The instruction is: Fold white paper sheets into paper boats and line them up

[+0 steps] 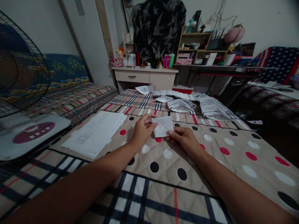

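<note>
Between my hands is a small folded piece of white paper (164,125), roughly square, with a slanting crease or fold edge across its face. My left hand (144,128) pinches its left side, thumb on top and fingers behind. At the lower right corner my right hand (181,137) grips the paper between thumb and curled fingers. The paper is held just over the dotted bedspread (168,168). Left of my hands lies a stack of flat paper sheets (95,133) with faint print on the top one.
Beyond my hands, rows of folded white papers (212,107) and a fanned pile (181,105) lie on the bed, with a pointed folded paper (145,89) farther back. A fan (21,65) stands at the left. A cluttered dresser (144,76) is behind the bed.
</note>
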`<action>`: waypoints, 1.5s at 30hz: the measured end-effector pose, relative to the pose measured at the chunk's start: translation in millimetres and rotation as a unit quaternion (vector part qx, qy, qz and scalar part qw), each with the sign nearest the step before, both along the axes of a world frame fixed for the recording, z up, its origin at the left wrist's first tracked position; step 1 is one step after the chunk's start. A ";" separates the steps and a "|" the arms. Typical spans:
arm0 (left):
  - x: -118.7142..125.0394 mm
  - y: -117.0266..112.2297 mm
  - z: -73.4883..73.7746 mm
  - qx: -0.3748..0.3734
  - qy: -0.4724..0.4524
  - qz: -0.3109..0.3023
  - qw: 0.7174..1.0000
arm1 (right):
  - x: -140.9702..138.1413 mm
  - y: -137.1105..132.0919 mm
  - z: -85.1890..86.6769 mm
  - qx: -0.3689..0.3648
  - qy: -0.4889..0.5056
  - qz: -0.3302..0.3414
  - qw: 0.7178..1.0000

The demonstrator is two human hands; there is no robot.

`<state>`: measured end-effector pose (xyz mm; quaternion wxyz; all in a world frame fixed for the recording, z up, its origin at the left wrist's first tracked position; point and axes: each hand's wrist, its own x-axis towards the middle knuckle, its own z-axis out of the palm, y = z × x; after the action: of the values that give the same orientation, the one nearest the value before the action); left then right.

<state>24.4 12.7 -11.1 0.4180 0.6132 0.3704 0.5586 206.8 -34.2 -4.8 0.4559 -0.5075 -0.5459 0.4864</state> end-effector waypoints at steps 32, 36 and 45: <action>5.3 -14.5 8.6 0.114 0.048 0.037 0.992 | -1.5 0.8 -3.0 0.189 -0.051 -0.081 0.977; 5.4 -20.6 11.3 0.190 0.104 0.046 0.975 | -1.2 -2.3 1.4 0.259 -0.041 -0.092 0.961; 1.6 -25.0 20.2 0.308 0.115 0.058 0.943 | -4.1 -8.4 7.9 0.321 -0.015 -0.124 0.939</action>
<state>26.0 -12.3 9.1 0.1302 0.7492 0.2613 0.5945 202.7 -42.6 3.1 0.6428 -0.4049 -0.6129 0.2172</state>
